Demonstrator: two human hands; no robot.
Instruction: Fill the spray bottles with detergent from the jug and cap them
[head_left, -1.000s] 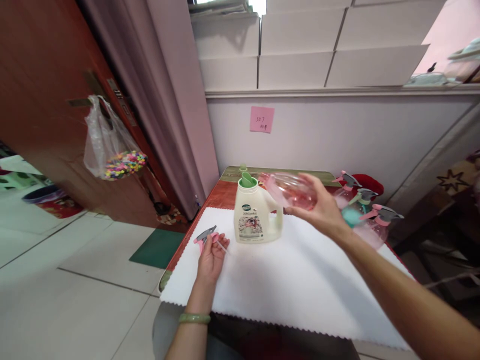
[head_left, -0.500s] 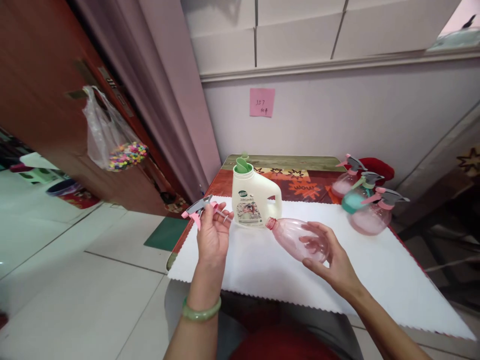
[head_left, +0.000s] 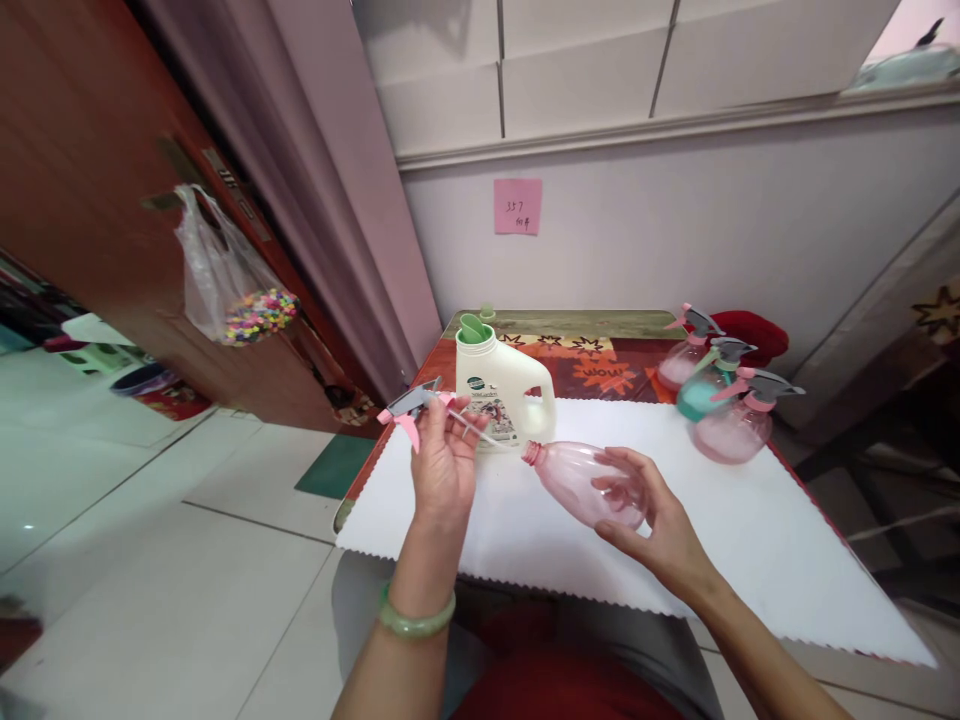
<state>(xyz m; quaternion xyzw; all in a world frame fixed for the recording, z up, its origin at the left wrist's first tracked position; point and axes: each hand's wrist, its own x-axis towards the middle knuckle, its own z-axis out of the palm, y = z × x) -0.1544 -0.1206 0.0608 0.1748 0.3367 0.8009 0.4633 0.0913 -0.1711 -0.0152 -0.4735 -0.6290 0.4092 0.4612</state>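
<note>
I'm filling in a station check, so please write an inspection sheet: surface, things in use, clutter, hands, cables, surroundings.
Surface: white sheet with a zigzag edge on a patterned table.
Things in use: pink bottle, tilted, uncapped; spray head, its tube pointing toward the bottle's mouth.
Clutter: cream jug; three spray bottles at the right.
Hands: left hand holds the spray head; right hand holds the bottle.
Cables: nothing seen on the table.
Surroundings: plastic bag hanging from a door handle; pink note on the wall.
</note>
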